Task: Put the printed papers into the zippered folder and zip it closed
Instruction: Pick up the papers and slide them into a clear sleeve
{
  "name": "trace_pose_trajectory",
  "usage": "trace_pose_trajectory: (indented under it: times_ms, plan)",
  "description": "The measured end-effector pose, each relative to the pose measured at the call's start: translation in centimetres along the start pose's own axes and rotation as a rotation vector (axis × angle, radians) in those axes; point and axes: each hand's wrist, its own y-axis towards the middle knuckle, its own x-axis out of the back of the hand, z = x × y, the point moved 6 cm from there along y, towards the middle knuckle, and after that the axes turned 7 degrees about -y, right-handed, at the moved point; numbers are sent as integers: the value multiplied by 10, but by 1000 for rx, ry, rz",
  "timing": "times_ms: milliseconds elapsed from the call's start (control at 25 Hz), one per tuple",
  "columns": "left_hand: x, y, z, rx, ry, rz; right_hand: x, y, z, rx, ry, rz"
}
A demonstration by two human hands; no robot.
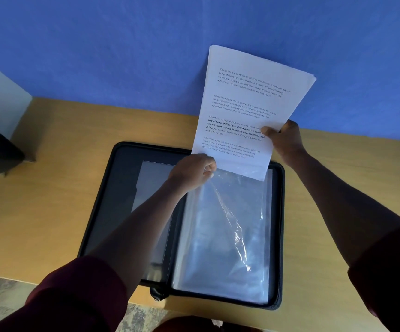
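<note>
Sheaf of white printed papers [249,111] entering clear plastic sleeve [227,224] of open black zippered folder [122,178].
Left hand [194,171] grip pinches the sleeve mouth open; right hand [282,137] grip, above it, pinches the papers' edge to steer them.

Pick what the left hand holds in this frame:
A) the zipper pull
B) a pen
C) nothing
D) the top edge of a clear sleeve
D: the left hand pinches the clear sleeve at its top, lifting it open while the right hand lowers the papers toward it.

One open zippered folder [122,178], one sheaf of printed papers [247,104], two hands [194,171], one table [50,188]
</note>
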Motion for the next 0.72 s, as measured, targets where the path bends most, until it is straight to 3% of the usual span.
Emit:
trace_pose_trajectory:
  times_ms: [280, 440, 560, 720]
  plan:
    - [9, -6, 23, 122, 21, -85, -5, 4, 0, 7, 6, 61]
    - [16, -2, 29, 167, -27, 16, -5, 5, -1, 6, -28, 72]
    - [25, 2, 28, 190, 107, 106, -6, 5, 1, 1, -34, 80]
    - [36, 11, 18, 132, 223, 75, -3, 10, 5, 3, -27, 78]
